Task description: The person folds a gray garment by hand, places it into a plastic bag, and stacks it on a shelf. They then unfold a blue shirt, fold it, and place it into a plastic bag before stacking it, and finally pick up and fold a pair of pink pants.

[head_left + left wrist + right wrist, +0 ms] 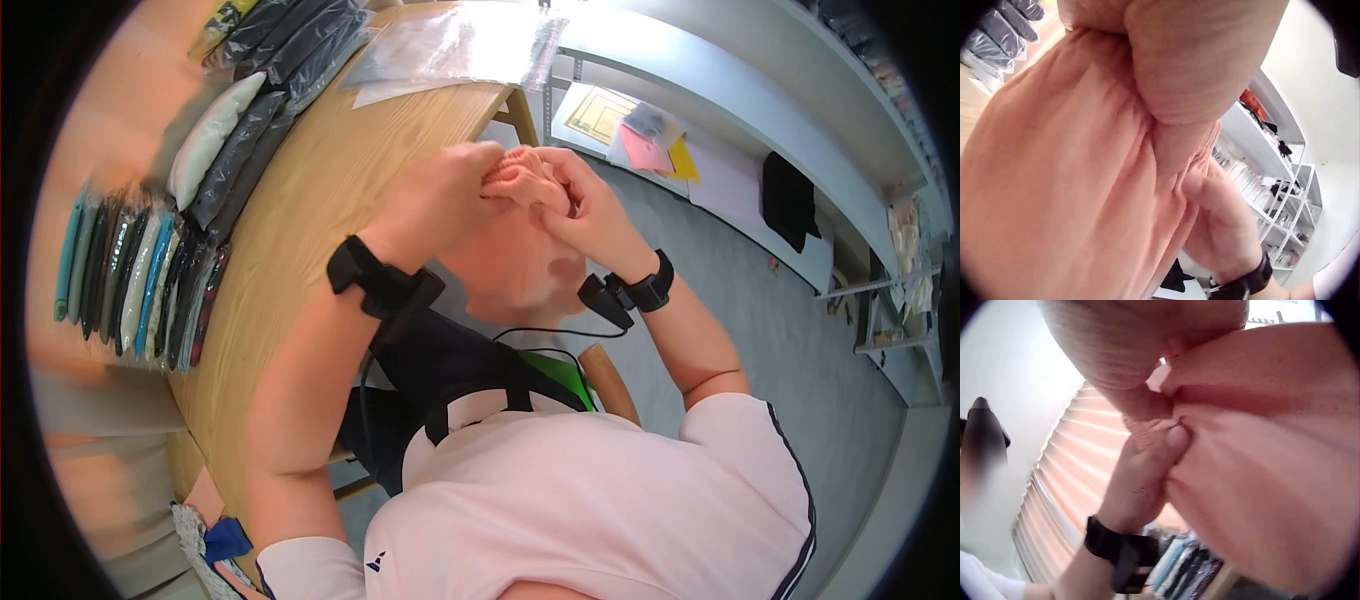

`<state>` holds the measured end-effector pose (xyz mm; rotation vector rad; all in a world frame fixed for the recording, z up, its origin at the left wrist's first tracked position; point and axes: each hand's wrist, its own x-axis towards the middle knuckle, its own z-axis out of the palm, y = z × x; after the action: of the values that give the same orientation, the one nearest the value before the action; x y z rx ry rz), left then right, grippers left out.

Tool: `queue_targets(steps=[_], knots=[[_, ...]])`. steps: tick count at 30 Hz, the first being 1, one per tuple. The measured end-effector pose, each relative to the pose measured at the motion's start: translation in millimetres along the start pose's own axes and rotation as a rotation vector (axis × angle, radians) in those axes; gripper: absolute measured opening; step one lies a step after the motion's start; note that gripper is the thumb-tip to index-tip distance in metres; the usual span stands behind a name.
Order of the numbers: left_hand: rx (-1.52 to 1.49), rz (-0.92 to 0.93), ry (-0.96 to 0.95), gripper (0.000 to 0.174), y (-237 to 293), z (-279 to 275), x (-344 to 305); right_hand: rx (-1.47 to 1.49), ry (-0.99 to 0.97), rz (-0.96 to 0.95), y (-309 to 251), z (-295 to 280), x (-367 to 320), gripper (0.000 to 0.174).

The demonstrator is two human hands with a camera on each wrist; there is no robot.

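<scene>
A pink cloth [510,262] with a gathered, ribbed upper edge hangs between the two hands, in front of the body. My left hand [440,195] grips its bunched edge from the left side. On the other side my right hand [592,215] pinches the same edge between thumb and fingers. In the left wrist view the cloth [1054,169] falls in folds below the left hand [1191,56], with the right hand [1225,219] beyond. The right wrist view shows the cloth [1266,462] drawn into creases at the left thumb [1175,440].
A wooden table [300,190] stands at the left, with a row of packed items [140,280], dark bagged bundles [240,160] and clear plastic sheets [460,50] on it. White shelving [700,100] runs along the right. A brown rounded object [608,382] is beside the body.
</scene>
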<state>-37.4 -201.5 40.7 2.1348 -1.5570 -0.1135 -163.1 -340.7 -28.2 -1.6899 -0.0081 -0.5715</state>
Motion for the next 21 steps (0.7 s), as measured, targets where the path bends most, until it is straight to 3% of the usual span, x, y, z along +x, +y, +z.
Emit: queue_targets(steps=[4,7,11,13,16,17,21], knots=[[0.020,0.037,0.051,0.017,26.5,-36.6,7.1,-0.283,-0.135,0.134,29.8,-26.7,-14.4,0.045],[0.071,0.142,0.126,0.017,39.7,-65.7,9.0,-0.182,-0.159,0.251,82.7,-35.4,-33.9,0.044],[0.177,0.009,0.121,0.023,60.2,-111.9,11.9,-0.117,0.000,0.194,138.8,-21.9,-67.8,0.041],[0.208,-0.014,0.150,0.034,74.3,-130.6,11.9,-0.263,0.306,0.079,151.9,-15.2,-78.1,0.043],[0.194,-0.072,0.148,0.039,80.8,-154.5,14.4,-0.391,0.259,0.099,165.9,-16.0,-81.1,0.049],[0.073,-0.036,0.229,0.041,85.1,-155.9,12.3,-0.387,0.271,0.095,169.2,-15.8,-80.4,0.049],[0.145,-0.015,0.210,0.043,103.3,-178.6,3.4,-0.393,0.203,0.104,161.5,-11.7,-71.9,0.056]])
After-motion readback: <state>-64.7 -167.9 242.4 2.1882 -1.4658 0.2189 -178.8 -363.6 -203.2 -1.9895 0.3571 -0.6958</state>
